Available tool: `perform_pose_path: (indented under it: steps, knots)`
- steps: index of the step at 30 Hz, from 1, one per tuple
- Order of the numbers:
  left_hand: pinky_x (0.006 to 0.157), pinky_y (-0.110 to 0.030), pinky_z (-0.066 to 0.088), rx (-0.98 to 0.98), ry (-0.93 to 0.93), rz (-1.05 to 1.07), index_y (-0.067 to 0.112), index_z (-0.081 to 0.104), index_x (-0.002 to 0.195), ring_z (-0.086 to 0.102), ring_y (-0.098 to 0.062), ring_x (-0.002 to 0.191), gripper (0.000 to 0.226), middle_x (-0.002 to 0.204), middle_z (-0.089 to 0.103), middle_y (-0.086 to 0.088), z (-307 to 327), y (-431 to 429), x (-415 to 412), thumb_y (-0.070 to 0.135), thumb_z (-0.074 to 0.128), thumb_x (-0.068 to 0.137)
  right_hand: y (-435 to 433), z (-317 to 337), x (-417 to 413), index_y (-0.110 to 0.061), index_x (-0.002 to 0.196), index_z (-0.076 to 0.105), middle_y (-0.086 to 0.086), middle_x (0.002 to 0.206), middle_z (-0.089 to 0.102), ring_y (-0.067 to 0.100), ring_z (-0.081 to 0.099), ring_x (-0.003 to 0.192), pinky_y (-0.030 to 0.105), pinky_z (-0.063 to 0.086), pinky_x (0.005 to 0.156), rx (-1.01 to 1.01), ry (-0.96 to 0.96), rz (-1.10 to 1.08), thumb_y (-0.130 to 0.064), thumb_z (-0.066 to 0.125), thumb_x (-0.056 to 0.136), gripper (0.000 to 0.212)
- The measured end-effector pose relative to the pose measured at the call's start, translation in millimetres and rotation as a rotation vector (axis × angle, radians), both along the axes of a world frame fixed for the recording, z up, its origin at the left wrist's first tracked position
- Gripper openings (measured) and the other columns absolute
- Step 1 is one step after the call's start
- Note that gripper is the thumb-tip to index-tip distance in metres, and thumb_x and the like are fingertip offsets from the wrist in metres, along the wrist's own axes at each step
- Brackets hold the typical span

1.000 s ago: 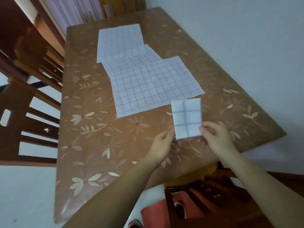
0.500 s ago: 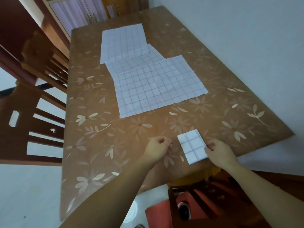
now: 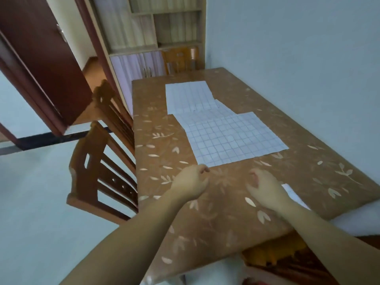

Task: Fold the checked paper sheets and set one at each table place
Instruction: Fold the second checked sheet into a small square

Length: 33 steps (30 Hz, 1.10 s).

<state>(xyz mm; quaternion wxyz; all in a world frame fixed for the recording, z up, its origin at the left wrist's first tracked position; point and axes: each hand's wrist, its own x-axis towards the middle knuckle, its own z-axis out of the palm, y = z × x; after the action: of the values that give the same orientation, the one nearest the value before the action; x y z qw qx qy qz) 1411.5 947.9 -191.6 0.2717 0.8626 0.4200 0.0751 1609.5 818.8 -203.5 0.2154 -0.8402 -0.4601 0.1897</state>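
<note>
Left hand point(image 3: 192, 182) and right hand point(image 3: 264, 187) hung loosely curled, empty. Folded sheet point(image 3: 294, 195), seemingly half-hidden, lay on the worktop point(image 3: 205, 223) beside the right wrist.

Folded sheet point(image 3: 294, 194) partly behind right hand point(image 3: 265, 189)

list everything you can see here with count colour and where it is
brown flower-patterned table: one, brown with pale leaves, centre of view
unfolded white checked paper sheets: seemingly three, white with grey grid, overlapping on the table's middle and far part
folded white checked paper sheet: one, white, near right table edge, partly behind the right wrist
brown wooden slatted chairs: two, brown, along the table's left side
orange-brown wooden chair: one, beyond the table's far end
dark red-brown door: one, upper left
beige shelf cabinet: one, against the back wall
left hand: one, loosely curled, empty, over the near table
right hand: one, loosely curled, empty, beside the folded sheet
</note>
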Motion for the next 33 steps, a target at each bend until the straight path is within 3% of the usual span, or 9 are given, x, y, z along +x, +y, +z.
perform_pose_path:
  steps: [4, 8, 12, 18, 33]
  knots:
    - [0.098, -0.04, 0.048, 0.101, 0.012, -0.033, 0.026, 0.058, 0.129, 0.053, -0.019, 0.123, 0.039, 0.133, 0.059, 0.003, 23.5, 32.8, -67.4, 0.035, 0.051, 0.092, 26.4, 34.2, -71.8, -0.02, 0.122, 0.06, 0.002, 0.12, 0.062, 0.02, 0.06, 0.108, 0.033, 0.048, 0.09, 0.08, -0.04, 0.004, -0.043, 0.064, 0.086, 0.042]
    - [0.1, -0.04, 0.047, 0.131, 0.002, -0.054, 0.027, 0.055, 0.131, 0.052, -0.019, 0.125, 0.04, 0.136, 0.057, 0.002, 37.8, 65.5, -96.9, 0.037, 0.052, 0.092, 46.8, 57.4, -104.2, -0.023, 0.133, 0.05, 0.001, 0.132, 0.052, 0.021, 0.059, 0.111, 0.037, 0.049, 0.091, 0.047, -0.078, -0.025, -0.042, 0.058, 0.09, 0.048]
    - [0.098, -0.038, 0.049, 0.16, -0.024, -0.09, 0.028, 0.055, 0.131, 0.052, -0.016, 0.124, 0.04, 0.138, 0.056, 0.005, 44.0, 96.7, -95.4, 0.036, 0.051, 0.092, 71.8, 63.8, -107.2, -0.023, 0.135, 0.048, 0.001, 0.134, 0.05, 0.02, 0.06, 0.104, 0.037, 0.051, 0.088, 0.04, -0.093, -0.072, -0.039, 0.057, 0.09, 0.048]
    - [0.1, -0.035, 0.048, 0.208, 0.04, -0.133, 0.028, 0.053, 0.133, 0.051, -0.017, 0.126, 0.041, 0.14, 0.054, 0.005, 47.6, 138.2, -86.9, 0.037, 0.05, 0.093, 117.2, 51.4, -101.6, -0.022, 0.134, 0.048, 0.003, 0.135, 0.051, 0.022, 0.059, 0.108, 0.039, 0.049, 0.092, 0.052, -0.077, -0.116, -0.04, 0.057, 0.091, 0.047]
    - [0.101, -0.044, 0.045, 0.159, 0.042, -0.325, 0.031, 0.054, 0.133, 0.048, -0.022, 0.128, 0.044, 0.139, 0.054, 0.003, 15.3, 251.6, -51.0, 0.041, 0.051, 0.091, 177.4, 21.4, -95.0, -0.021, 0.133, 0.05, 0.003, 0.132, 0.052, 0.017, 0.062, 0.095, 0.036, 0.052, 0.091, -0.113, -0.048, -0.327, -0.042, 0.06, 0.089, 0.049]
